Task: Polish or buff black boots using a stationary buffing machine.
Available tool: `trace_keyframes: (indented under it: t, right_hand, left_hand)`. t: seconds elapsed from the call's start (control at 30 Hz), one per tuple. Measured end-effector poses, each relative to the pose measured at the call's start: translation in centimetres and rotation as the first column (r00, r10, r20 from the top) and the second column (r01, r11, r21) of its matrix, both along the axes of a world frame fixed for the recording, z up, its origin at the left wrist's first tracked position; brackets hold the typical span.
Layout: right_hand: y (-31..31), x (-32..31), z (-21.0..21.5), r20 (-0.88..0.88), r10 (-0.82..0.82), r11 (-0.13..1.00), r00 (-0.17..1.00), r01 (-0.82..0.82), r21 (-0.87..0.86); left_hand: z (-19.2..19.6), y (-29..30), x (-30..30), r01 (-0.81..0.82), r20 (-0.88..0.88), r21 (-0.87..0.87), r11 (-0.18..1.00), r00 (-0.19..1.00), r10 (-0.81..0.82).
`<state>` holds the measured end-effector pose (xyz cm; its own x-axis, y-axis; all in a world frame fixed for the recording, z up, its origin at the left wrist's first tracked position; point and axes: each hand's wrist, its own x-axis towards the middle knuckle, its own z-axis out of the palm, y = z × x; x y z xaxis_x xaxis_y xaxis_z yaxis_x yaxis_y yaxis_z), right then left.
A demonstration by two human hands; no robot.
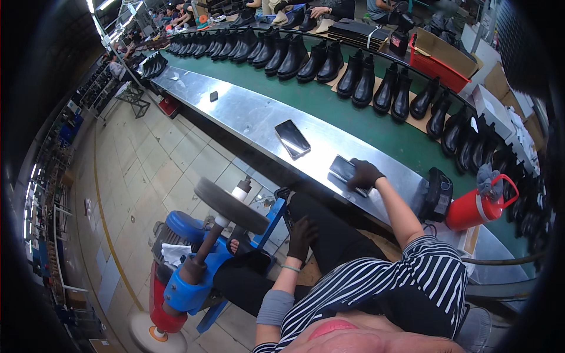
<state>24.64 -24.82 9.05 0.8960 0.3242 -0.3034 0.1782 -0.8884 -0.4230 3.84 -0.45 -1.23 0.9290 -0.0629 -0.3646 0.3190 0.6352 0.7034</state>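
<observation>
My right hand [366, 175], in a dark glove, reaches over the metal ledge and grips the right end of a smartphone [342, 167] lying there. Its fingers and thumb cover part of the screen. A second smartphone [292, 139] with a dark screen lies to the left on the same metal ledge [247, 115]. My left hand [303, 237], also gloved, rests by my thigh with its fingers stretched out, holding nothing. Close to its left stands a blue polishing machine [188, 288] with a dark wheel [231, 206] on its shaft.
Black ankle boots [291, 57] line the green conveyor [329, 100] beyond the ledge. A red tumbler [474, 210] and a black device [436, 194] stand at the right. A small black object [213, 96] lies farther left. A pale buffing wheel [154, 334] sits at lower left. Other people work across the conveyor.
</observation>
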Motion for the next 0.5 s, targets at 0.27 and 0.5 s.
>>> trace_keyframes:
  t: [0.27,0.5]
  right_hand:
    - [-2.7,13.9,-1.9,-0.033,-0.328,0.687,0.944,0.262,0.678]
    - [-5.7,33.9,-11.9,-0.826,-0.05,-0.613,0.561,0.636,0.469]
  left_hand:
    - [-0.2,1.1,0.2,-0.072,-0.112,0.095,0.993,0.99,0.083]
    - [-1.6,1.0,1.3,-0.085,-0.223,0.113,0.99,0.969,0.108]
